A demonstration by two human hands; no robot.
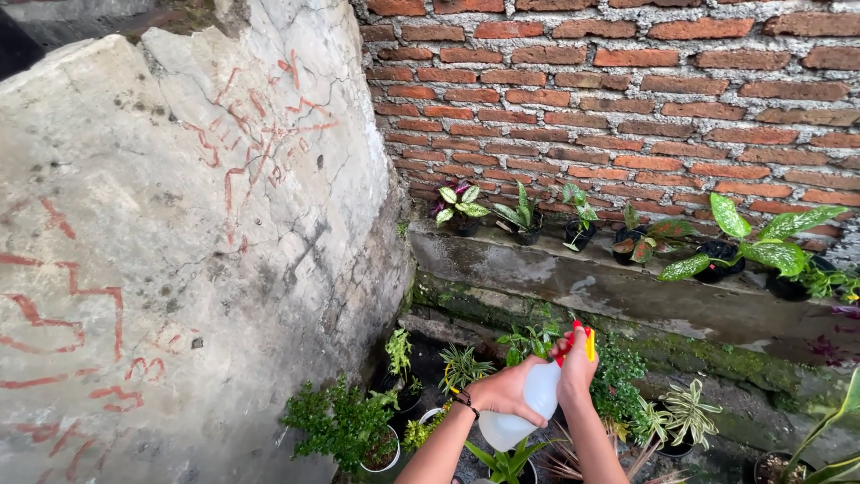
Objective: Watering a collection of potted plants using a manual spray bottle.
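We grip a translucent white plastic spray bottle point(528, 403) with 2 hands: our left hand point(506, 390) wraps its smooth rounded body, our right hand point(576, 367) clenches the red-and-yellow trigger head point(578, 339). It hangs above leafy potted plants point(466, 366), between a cracked plaster wall point(179, 251) and a mossy concrete ledge point(609, 287).

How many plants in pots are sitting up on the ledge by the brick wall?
6, left to right: a pink-leaved plant, a striped one, a small green one, a reddish one, a big spotted one, and one at the right edge. More may be hidden there.
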